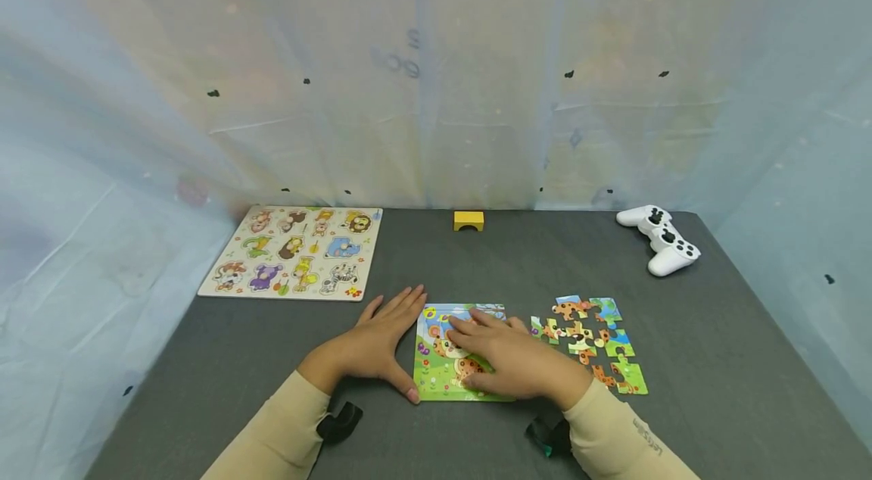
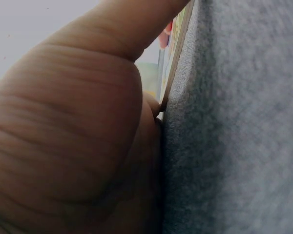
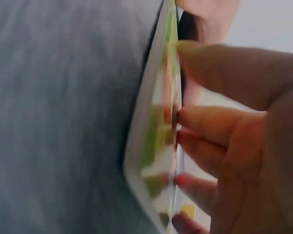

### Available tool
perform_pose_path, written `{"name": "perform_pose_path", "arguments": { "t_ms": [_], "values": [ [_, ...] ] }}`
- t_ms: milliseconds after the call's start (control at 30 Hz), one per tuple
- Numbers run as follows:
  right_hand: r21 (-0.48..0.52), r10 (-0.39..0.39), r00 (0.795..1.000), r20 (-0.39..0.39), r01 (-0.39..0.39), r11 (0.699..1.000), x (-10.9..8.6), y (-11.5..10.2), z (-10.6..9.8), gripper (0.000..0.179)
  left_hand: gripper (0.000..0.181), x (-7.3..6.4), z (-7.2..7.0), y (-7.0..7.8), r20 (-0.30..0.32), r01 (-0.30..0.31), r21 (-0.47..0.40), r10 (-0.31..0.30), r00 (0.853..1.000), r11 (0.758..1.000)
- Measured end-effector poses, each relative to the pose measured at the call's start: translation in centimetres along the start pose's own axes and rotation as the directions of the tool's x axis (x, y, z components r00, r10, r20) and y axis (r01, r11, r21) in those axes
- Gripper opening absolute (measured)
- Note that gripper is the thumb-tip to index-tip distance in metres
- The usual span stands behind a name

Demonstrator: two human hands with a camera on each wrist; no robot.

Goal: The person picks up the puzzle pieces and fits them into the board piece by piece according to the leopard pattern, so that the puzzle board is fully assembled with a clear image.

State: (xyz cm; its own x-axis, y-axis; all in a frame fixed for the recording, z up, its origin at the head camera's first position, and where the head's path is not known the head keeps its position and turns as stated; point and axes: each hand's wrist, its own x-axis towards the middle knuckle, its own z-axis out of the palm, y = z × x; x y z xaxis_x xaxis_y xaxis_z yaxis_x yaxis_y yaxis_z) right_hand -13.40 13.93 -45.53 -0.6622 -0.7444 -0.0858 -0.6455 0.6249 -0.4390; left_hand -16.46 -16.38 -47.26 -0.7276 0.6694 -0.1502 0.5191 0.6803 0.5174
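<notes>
A jigsaw puzzle board with a cartoon animal on a green and blue background lies flat on the dark table. Along its left edge lies my left hand, with the thumb at the near corner and the fingers stretched toward the far one. My right hand covers the board's right part, fingers spread and fingertips touching the picture. In the right wrist view those fingertips meet the board's surface. The palm hides part of the picture. Right of that hand lies a group of loose jigsaw pieces, some overlapping.
A wooden animal puzzle board lies at the back left. A yellow block with an arched cutout stands at the back middle. At the back right rests a white game controller. Pale sheeting rises behind the table.
</notes>
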Motion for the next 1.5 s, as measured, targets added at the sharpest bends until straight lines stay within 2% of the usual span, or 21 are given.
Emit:
{"name": "perform_pose_path", "arguments": {
  "t_ms": [100, 300, 600, 833, 1000, 1233, 1333, 1500],
  "values": [
    [-0.026, 0.016, 1.000, -0.013, -0.016, 1.000, 0.4, -0.3, 0.6, 0.067, 0.155, 0.1, 0.0, 0.1, -0.002, -0.003, -0.003, 0.003, 1.000, 1.000],
    [-0.016, 0.045, 0.999, -0.010, -0.045, 0.999, 1.2, -1.1, 1.0, 0.068, 0.153, 0.3, 0.1, 0.0, 0.001, -0.005, 0.000, 0.005, 1.000, 1.000],
    [0.030, 0.019, 1.000, 0.009, -0.019, 0.999, 2.1, -1.3, 0.9, 0.070, 0.153, 0.2, 0.1, 0.1, 0.005, 0.008, 0.000, -0.008, 1.000, 1.000],
    [0.074, -0.027, 0.999, -0.019, 0.029, 0.997, 2.0, -0.4, 1.3, 0.070, 0.153, 0.2, 0.0, 0.1, 0.004, 0.009, 0.003, -0.009, 1.000, 1.000],
    [0.163, -0.047, 0.998, -0.038, 0.053, 0.985, 1.8, 0.4, 1.5, 0.070, 0.154, 0.2, 0.1, 0.0, 0.001, 0.012, 0.003, -0.012, 1.000, 1.000],
    [0.327, -0.047, 0.990, -0.135, 0.089, 0.941, 1.2, 1.7, 0.3, 0.070, 0.154, 0.1, 0.0, 0.2, -0.003, 0.013, -0.001, -0.013, 1.000, 1.000],
    [0.423, -0.013, 0.985, -0.169, 0.085, 0.902, 0.8, 2.5, -0.4, 0.069, 0.154, 0.1, 0.1, 0.1, -0.005, 0.017, 0.002, -0.017, 1.000, 1.000],
    [0.561, 0.025, 0.973, -0.229, 0.111, 0.821, -0.3, 4.0, -1.8, 0.060, 0.155, 0.2, 0.2, 0.0, -0.012, 0.014, 0.003, -0.014, 1.000, 1.000]
  ]
}}
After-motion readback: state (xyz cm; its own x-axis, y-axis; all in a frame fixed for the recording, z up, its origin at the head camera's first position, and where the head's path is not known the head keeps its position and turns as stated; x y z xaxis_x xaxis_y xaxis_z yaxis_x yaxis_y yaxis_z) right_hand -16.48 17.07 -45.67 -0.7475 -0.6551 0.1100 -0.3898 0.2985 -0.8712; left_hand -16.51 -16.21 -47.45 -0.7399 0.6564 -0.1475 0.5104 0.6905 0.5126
